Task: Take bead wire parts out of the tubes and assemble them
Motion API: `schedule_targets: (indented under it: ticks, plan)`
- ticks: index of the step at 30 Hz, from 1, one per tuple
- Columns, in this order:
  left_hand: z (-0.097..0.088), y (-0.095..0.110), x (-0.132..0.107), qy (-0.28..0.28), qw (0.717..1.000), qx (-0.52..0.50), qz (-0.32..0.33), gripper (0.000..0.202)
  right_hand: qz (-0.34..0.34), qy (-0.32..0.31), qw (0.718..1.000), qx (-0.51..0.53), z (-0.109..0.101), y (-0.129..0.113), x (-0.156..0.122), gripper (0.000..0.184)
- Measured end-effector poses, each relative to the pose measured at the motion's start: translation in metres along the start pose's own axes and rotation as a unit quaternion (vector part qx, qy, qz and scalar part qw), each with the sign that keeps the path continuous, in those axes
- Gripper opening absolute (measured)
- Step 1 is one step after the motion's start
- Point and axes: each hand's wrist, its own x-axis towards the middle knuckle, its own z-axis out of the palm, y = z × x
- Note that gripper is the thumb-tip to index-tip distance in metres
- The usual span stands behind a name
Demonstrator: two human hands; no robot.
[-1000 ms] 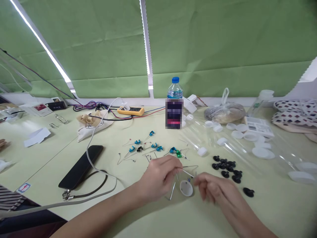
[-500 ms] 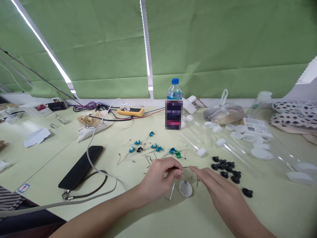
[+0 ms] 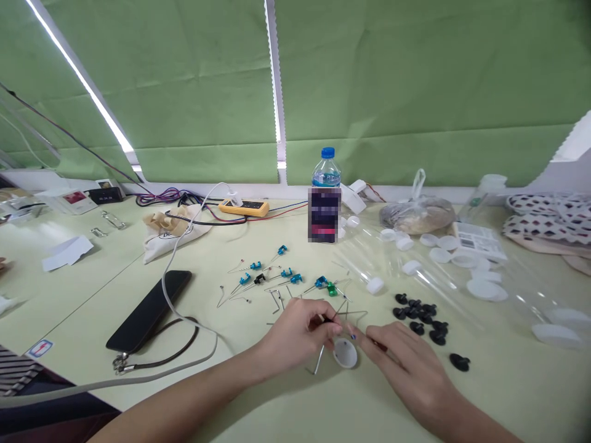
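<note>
My left hand (image 3: 302, 329) is closed in a pinch, with a small dark piece (image 3: 327, 319) showing between thumb and forefinger. Facing it, my right hand (image 3: 409, 363) has its fingertips close together around a tiny blue piece (image 3: 353, 336); the fingers hide most of it. Just below the fingertips lies a round white cap (image 3: 346, 354), hollow side up. Thin bent metal rods (image 3: 318, 360) lie under and beyond my left hand. Farther back are several blue clip-like parts (image 3: 295, 279) with wires, a green one (image 3: 331, 288) and a black one (image 3: 259, 279).
Black knobs (image 3: 415, 311), clear tubes (image 3: 434, 280) and white caps (image 3: 487, 288) lie to the right. A bottle (image 3: 325, 178) stands at the back. At left are a black phone (image 3: 150, 311), a grey cable (image 3: 203, 354), a cloth bag (image 3: 170, 232) and a yellow power strip (image 3: 244, 208).
My right hand has curled its outstretched fingers and brought the tips to the blue piece, which was hanging over the white cap. My left hand keeps its pinch almost in place.
</note>
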Motion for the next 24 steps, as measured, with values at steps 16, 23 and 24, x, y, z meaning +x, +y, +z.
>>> schedule_targets:
  ticks: [16,23,24]
  plan:
    - [0.014,-0.003,-0.007,0.004,0.961,0.24,0.139,0.023,0.171,0.157,0.969,0.089,-0.008,0.019,0.013,0.013]
    - [0.005,-0.009,0.003,0.04,0.91,0.389,0.138,0.025,0.203,0.15,0.96,0.122,-0.008,0.019,0.011,0.012]
    - [0.003,-0.012,0.005,0.051,0.896,0.42,0.133,0.025,0.214,0.151,0.957,0.127,-0.008,0.019,0.012,0.012]
